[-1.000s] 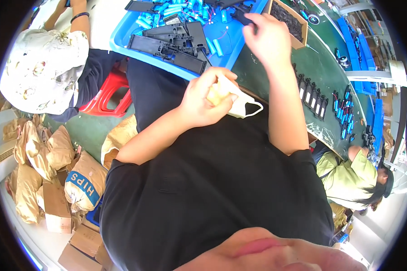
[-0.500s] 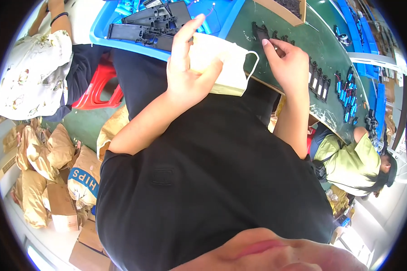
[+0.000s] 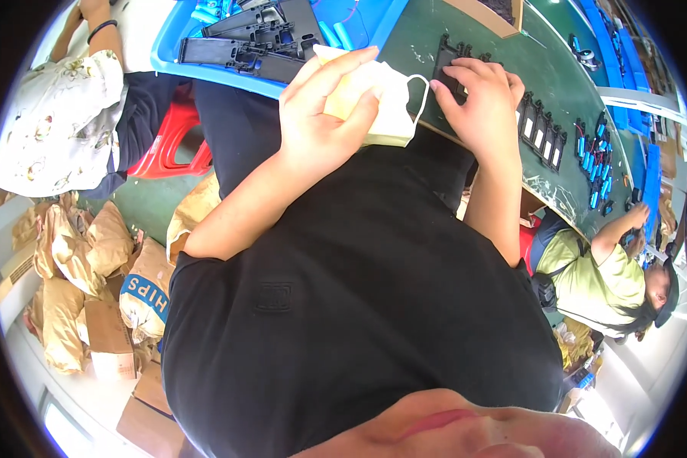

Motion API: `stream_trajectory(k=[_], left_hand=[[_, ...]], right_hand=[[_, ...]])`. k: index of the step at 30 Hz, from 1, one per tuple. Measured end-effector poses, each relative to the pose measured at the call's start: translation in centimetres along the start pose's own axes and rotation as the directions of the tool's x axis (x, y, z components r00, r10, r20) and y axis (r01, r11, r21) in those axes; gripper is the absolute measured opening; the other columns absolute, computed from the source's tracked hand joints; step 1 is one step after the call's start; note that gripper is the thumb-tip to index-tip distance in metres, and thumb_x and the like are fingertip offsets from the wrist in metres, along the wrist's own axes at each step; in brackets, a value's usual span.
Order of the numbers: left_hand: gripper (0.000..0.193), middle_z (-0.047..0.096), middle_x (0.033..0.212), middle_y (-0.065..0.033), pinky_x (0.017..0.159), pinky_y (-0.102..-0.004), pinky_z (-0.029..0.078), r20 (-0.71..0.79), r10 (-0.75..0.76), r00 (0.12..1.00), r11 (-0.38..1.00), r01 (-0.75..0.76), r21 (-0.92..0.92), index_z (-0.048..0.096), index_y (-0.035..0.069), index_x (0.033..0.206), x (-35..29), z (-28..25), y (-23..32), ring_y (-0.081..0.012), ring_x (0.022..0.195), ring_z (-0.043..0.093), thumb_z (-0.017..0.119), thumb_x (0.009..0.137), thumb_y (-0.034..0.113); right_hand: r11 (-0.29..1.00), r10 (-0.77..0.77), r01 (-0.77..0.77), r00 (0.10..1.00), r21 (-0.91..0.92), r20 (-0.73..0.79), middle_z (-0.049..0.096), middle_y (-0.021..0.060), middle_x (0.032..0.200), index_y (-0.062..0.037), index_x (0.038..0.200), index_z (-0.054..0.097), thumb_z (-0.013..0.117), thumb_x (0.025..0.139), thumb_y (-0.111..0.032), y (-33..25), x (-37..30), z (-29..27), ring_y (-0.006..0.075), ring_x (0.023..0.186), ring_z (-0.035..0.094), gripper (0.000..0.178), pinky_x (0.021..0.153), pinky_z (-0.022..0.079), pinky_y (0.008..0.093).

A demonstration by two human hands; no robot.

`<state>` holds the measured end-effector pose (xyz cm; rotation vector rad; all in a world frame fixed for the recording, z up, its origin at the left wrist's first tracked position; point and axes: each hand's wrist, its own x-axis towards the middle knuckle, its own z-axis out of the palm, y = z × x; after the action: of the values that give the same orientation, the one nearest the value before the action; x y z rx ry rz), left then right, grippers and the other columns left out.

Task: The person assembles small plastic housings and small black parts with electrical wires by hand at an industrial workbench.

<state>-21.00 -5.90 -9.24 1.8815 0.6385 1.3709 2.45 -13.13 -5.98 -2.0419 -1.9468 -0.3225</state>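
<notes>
My left hand (image 3: 320, 114) is raised at chest height, fingers bent, thumb apart from the forefinger. It appears to grip a pale yellow-white, paper-like thing (image 3: 393, 99) with a white loop at its right side; some fingers are hidden. My right hand (image 3: 481, 99) is over the near edge of the green table, its fingers curved and apart. Just under its fingertips lies a black plastic holder (image 3: 443, 57), partly covered by the hand. Beyond the wrist, a row of similar black holders (image 3: 542, 136) with white labels lies on the table.
A blue tray (image 3: 162, 57) with black holders and blue cells stands at the upper left. Blue cells with wires (image 3: 594, 156) lie farther right on the green table (image 3: 538, 65). A cardboard box (image 3: 492, 19) stands at the top. People sit on both sides; a red stool (image 3: 168, 145) is left.
My left forefinger has bent down from pointing up, and the pale thing has shifted up slightly. My right fingers have spread over the black holder. The person on the right has raised an arm.
</notes>
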Motion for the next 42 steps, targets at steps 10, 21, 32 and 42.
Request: stream_trajectory(k=[10,21,32,42], left_hand=[[0.049,0.07,0.109,-0.0143,0.081,-0.0365,0.058,0.03,0.044,0.999,0.99,-0.047,0.13,0.067,0.002,0.117,0.2,0.4,0.8,-0.0292,0.092,0.071,0.09,0.074,0.011],[0.048,0.07,0.11,-0.0184,0.087,-0.0458,0.057,0.113,0.028,0.993,0.973,-0.053,0.226,0.065,0.002,0.12,0.2,0.7,0.7,-0.0403,0.099,0.069,0.081,0.075,0.005],[0.039,0.071,0.101,-0.0187,0.08,-0.0418,0.057,0.131,-0.14,0.981,0.979,0.117,0.169,0.069,-0.001,0.114,-0.4,0.4,0.0,-0.0364,0.092,0.071,0.077,0.079,0.014],[0.045,0.072,0.104,-0.0177,0.08,-0.0398,0.057,0.074,-0.002,0.997,0.994,-0.006,0.109,0.068,0.001,0.121,0.6,1.0,0.7,-0.036,0.09,0.069,0.083,0.08,0.009]], right_hand=[[0.699,-0.009,0.058,0.997,0.712,-0.072,0.075,0.0104,0.11,-0.0049,0.105,0.078,0.078,0.084,-0.011,-3.1,1.3,-1.6,0.0286,0.101,0.069,0.022,0.091,0.052,0.0371],[0.699,0.008,0.17,0.97,0.695,-0.245,0.072,0.008,0.098,-0.0087,0.083,0.064,0.081,0.076,-0.004,-6.3,1.6,-0.5,0.0291,0.091,0.068,0.019,0.08,0.05,0.0405],[0.429,-0.17,0.388,0.921,0.815,-0.349,0.062,0.0033,0.104,-0.0137,0.086,0.058,0.08,0.084,-0.008,-8.7,0.6,-3.5,0.0288,0.097,0.06,0.023,0.085,0.043,0.0437],[0.889,0.056,0.027,0.985,0.457,-0.166,0.067,0.0118,0.124,-0.0024,0.096,0.063,0.065,0.098,-0.006,2.2,2.7,-3.9,0.0259,0.11,0.06,0.004,0.1,0.046,0.0364]])
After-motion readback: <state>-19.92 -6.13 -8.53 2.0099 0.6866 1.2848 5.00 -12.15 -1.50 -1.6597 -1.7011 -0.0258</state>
